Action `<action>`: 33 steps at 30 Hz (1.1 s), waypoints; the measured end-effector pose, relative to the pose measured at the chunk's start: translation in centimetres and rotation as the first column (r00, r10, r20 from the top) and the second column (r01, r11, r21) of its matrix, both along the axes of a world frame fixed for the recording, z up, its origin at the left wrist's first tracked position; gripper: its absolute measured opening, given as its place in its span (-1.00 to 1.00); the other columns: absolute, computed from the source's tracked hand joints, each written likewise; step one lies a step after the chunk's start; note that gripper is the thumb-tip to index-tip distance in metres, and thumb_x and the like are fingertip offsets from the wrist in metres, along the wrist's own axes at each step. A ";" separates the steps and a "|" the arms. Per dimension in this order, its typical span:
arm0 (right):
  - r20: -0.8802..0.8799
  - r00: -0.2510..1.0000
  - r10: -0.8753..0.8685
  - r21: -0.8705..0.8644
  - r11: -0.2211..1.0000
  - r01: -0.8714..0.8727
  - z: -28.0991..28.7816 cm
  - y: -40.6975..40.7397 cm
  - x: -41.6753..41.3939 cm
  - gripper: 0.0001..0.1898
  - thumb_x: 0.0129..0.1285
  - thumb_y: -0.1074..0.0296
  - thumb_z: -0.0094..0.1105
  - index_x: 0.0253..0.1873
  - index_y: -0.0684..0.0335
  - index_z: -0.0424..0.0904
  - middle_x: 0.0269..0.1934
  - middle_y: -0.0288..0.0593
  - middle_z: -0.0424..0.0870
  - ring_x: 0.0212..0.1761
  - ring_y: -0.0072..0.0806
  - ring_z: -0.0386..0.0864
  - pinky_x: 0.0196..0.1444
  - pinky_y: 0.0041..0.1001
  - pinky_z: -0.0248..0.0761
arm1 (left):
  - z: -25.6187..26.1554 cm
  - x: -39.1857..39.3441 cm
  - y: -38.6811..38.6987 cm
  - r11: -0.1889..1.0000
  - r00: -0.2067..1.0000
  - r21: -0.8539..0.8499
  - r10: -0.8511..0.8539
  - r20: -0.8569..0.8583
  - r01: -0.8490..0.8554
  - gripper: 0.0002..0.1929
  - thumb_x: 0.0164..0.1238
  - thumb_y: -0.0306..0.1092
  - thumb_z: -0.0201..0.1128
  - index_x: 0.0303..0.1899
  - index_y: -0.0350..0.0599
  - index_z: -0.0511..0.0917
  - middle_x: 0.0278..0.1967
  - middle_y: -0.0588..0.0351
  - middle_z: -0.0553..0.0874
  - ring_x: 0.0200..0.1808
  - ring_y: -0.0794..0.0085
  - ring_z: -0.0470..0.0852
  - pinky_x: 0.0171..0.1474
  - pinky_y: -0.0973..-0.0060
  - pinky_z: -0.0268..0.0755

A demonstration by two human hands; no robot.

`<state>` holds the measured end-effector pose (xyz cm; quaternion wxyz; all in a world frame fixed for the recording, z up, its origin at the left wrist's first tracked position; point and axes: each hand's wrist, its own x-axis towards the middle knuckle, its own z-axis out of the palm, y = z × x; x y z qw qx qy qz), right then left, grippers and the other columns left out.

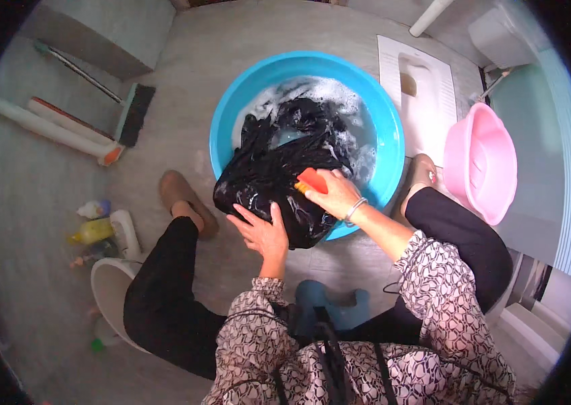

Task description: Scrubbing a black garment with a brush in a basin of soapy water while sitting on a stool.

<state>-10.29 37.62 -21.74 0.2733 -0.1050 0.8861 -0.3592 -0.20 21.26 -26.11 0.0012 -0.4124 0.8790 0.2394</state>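
Observation:
A large blue plastic basin [307, 63] on the floor holds soapy water [366, 131] and a soaked black garment [275, 167]. Part of the garment bunches over the basin's near rim. My right hand [338, 195] grips an orange scrubbing brush [314, 179], and its yellow bristles rest against the wet cloth. A metal bracelet circles that wrist. My left hand [263, 230] lies with fingers spread on the near left part of the garment. Whether any cloth is pinched under its thumb is hard to see.
A white squat toilet [430, 121] is set behind the basin on the right, near a pink basin [483, 162] tilted on its side. A broom [136, 114] leans at the left wall. Several bottles [95, 230] and a pale bucket [108, 288] stand by my left leg.

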 end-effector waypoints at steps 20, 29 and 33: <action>-0.430 0.864 0.262 -0.112 0.934 -0.339 -2.3 -2.6 3.9 -0.67 0.15 0.03 0.26 0.04 -0.23 0.60 -0.25 0.00 0.50 -0.28 -0.09 0.60 -0.29 -0.10 0.51 | -2.1 3.1 -1.7 0.913 0.986 0.378 -0.110 -0.126 0.150 -0.15 0.51 -0.29 0.05 0.49 -0.26 -0.45 0.49 -0.45 -0.09 0.52 -0.21 -0.02 0.52 0.20 -0.10; -0.372 0.894 0.249 0.221 0.959 -0.175 -4.2 1.2 -3.7 -0.66 0.16 0.11 0.30 0.04 -0.07 0.59 -0.28 0.06 0.55 -0.32 -0.03 0.62 -0.25 -0.11 0.53 | -1.8 2.3 -0.6 0.939 0.967 0.298 -0.101 -0.236 0.171 -0.14 0.49 -0.32 0.06 0.50 -0.24 -0.44 0.47 -0.49 -0.05 0.51 -0.21 0.01 0.51 0.19 -0.07; -0.418 0.874 0.248 -0.203 0.912 -0.356 -1.1 -3.6 4.0 -0.77 0.21 0.00 0.18 -0.12 -0.07 0.57 -0.31 0.08 0.57 -0.33 0.06 0.63 -0.26 -0.07 0.56 | -1.2 2.6 -1.1 0.900 0.987 0.415 -0.080 -0.139 0.131 -0.14 0.49 -0.31 0.06 0.50 -0.22 -0.44 0.48 -0.47 -0.04 0.51 -0.21 0.02 0.51 0.19 -0.07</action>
